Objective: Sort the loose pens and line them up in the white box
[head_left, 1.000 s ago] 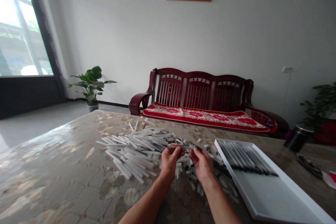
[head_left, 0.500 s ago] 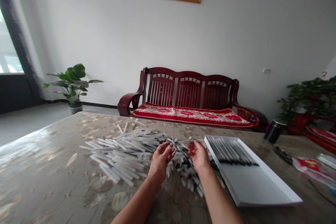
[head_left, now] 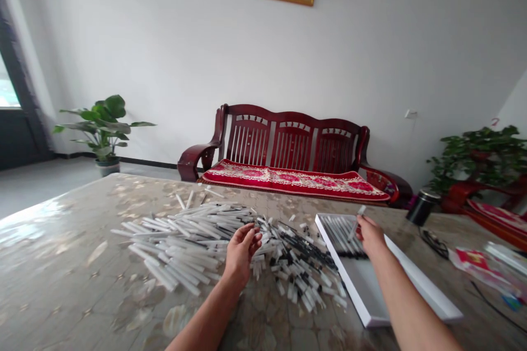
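My right hand (head_left: pixel 370 236) is over the white shallow box (head_left: pixel 345 274), its fingers closed on a pen (head_left: pixel 353 229) with a pale, translucent barrel. Beneath it, a row of similar pens (head_left: pixel 338 233) with dark ends lies in the far part of the box. My left hand (head_left: pixel 241 249) hovers above the table between the piles, fingers curled in; whether anything small sits between the fingertips is hidden. Left of it spreads a heap of white pen barrels (head_left: pixel 177 247). To its right are thin black sticks (head_left: pixel 307 245) and a pile of clear pen caps (head_left: pixel 302 282), some with dark parts.
All this lies on a patterned table (head_left: pixel 74 263). Toward the right are a black canister (head_left: pixel 422 207), a dark cable (head_left: pixel 432 244) and plastic packets (head_left: pixel 477 263). Beyond the table stand a red wooden bench (head_left: pixel 288 145) and a potted plant (head_left: pixel 105 126).
My right hand has moved right from beside my left hand to over the box, carrying the pen. My left hand stays near the barrels. The view has shifted slightly.
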A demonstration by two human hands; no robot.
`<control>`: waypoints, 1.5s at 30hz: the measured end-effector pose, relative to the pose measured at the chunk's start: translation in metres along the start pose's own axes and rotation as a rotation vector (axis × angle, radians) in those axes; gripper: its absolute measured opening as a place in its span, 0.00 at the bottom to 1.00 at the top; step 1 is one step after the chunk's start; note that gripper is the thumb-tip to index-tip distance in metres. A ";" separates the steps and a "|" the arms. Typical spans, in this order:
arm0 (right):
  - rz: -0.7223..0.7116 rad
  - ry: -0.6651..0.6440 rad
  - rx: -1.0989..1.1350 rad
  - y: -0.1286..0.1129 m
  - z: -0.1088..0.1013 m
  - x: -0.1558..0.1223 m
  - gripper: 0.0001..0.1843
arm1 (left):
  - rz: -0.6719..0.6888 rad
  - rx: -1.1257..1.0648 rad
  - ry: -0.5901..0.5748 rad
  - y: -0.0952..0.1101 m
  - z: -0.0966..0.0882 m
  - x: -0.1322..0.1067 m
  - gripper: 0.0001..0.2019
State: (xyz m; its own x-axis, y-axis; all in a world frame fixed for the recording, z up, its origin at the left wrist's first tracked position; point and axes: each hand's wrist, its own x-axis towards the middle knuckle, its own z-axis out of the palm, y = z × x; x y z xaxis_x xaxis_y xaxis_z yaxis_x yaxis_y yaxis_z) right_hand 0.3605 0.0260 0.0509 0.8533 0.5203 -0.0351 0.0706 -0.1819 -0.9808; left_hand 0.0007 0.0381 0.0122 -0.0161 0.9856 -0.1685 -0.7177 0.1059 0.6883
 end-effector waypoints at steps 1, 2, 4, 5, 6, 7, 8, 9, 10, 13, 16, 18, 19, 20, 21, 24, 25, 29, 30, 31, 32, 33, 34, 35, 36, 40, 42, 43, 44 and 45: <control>-0.038 -0.001 -0.095 -0.001 -0.008 0.010 0.03 | 0.013 0.016 0.003 0.000 0.000 0.001 0.15; -0.074 -0.011 -0.195 -0.001 -0.015 0.019 0.03 | 0.033 0.036 0.007 0.002 0.000 0.003 0.16; -0.132 -0.033 -0.394 0.000 -0.026 0.034 0.01 | 0.097 0.088 0.013 0.007 -0.002 0.007 0.18; -0.152 -0.043 -0.490 0.002 -0.030 0.040 0.01 | 0.142 0.118 0.016 0.010 -0.003 0.009 0.18; -0.166 -0.052 -0.579 0.004 -0.032 0.045 0.01 | 0.191 0.152 0.022 0.014 -0.005 0.012 0.18; -0.177 -0.061 -0.662 0.007 -0.033 0.048 0.02 | 0.240 0.188 0.035 0.018 -0.007 0.015 0.18; -0.186 -0.071 -0.736 0.011 -0.033 0.051 0.04 | 0.285 0.225 0.053 0.022 -0.010 0.017 0.18; -0.195 -0.081 -0.803 0.015 -0.032 0.052 0.05 | 0.320 0.264 0.071 0.025 -0.013 0.020 0.17; -0.206 -0.093 -0.862 0.019 -0.032 0.053 0.06 | 0.349 0.306 0.088 0.027 -0.016 0.023 0.16; -0.251 -0.125 -0.994 0.025 -0.031 0.055 0.10 | 0.417 0.453 0.108 0.030 -0.023 0.028 0.14; -0.305 -0.117 -1.064 0.018 -0.024 0.050 0.12 | 0.517 0.582 0.103 0.031 -0.026 0.030 0.11; -0.386 -0.136 -1.050 0.007 -0.010 0.036 0.15 | 0.593 0.624 0.106 0.032 -0.027 0.029 0.10; -0.457 -0.175 -1.012 0.001 0.001 0.024 0.16 | 0.625 0.636 0.114 0.033 -0.027 0.028 0.09; -0.526 -0.230 -0.968 -0.005 0.013 0.008 0.17 | 0.647 0.640 0.126 0.035 -0.027 0.028 0.09; -0.573 -0.280 -0.936 -0.010 0.027 -0.012 0.16 | 0.657 0.634 0.140 0.036 -0.027 0.027 0.09; -0.814 -0.603 -0.646 -0.017 0.070 -0.093 0.15 | 0.631 0.543 0.190 0.043 -0.027 0.026 0.10; -0.896 -0.714 -0.571 -0.017 0.082 -0.123 0.14 | 0.609 0.495 0.209 0.045 -0.027 0.026 0.11; -1.234 -0.975 -0.544 -0.007 0.116 -0.224 0.17 | 0.551 0.354 0.272 0.052 -0.026 0.025 0.13; -1.314 -0.974 -0.593 -0.003 0.122 -0.240 0.16 | 0.548 0.343 0.276 0.052 -0.026 0.024 0.13; -1.398 -0.971 -0.633 0.001 0.127 -0.252 0.14 | 0.546 0.340 0.274 0.053 -0.026 0.024 0.13; -1.472 -0.957 -0.672 0.004 0.132 -0.259 0.12 | 0.545 0.343 0.268 0.053 -0.025 0.024 0.14; -1.534 -0.937 -0.704 0.007 0.136 -0.264 0.11 | 0.544 0.349 0.259 0.053 -0.025 0.024 0.14; -1.583 -0.918 -0.729 0.010 0.140 -0.267 0.09 | 0.543 0.355 0.250 0.052 -0.025 0.024 0.14; -1.618 -0.898 -0.746 0.011 0.143 -0.268 0.08 | 0.538 0.356 0.239 0.052 -0.025 0.025 0.14; -1.641 -0.881 -0.756 0.012 0.144 -0.267 0.06 | 0.526 0.349 0.228 0.052 -0.025 0.025 0.14; -1.607 -0.814 -0.703 0.007 0.138 -0.254 0.04 | 0.428 0.248 0.172 0.052 -0.024 0.026 0.15; -1.465 -0.754 -0.649 0.006 0.131 -0.242 0.05 | 0.386 0.190 0.162 0.052 -0.023 0.027 0.16; -1.362 -0.718 -0.607 0.006 0.128 -0.235 0.06 | 0.369 0.163 0.164 0.052 -0.023 0.027 0.17; -1.248 -0.681 -0.557 0.007 0.127 -0.227 0.07 | 0.353 0.138 0.170 0.052 -0.022 0.027 0.18; -1.133 -0.646 -0.500 0.008 0.126 -0.220 0.08 | 0.339 0.121 0.172 0.051 -0.020 0.026 0.18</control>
State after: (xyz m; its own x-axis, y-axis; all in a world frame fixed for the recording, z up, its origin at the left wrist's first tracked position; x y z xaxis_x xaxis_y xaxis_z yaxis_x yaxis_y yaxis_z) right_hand 0.1083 0.0149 0.0264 -0.1682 0.8459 0.5060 0.8452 0.3880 -0.3676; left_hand -0.0504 0.0669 0.0286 -0.3620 0.9318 -0.0258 -0.5642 -0.1970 0.8018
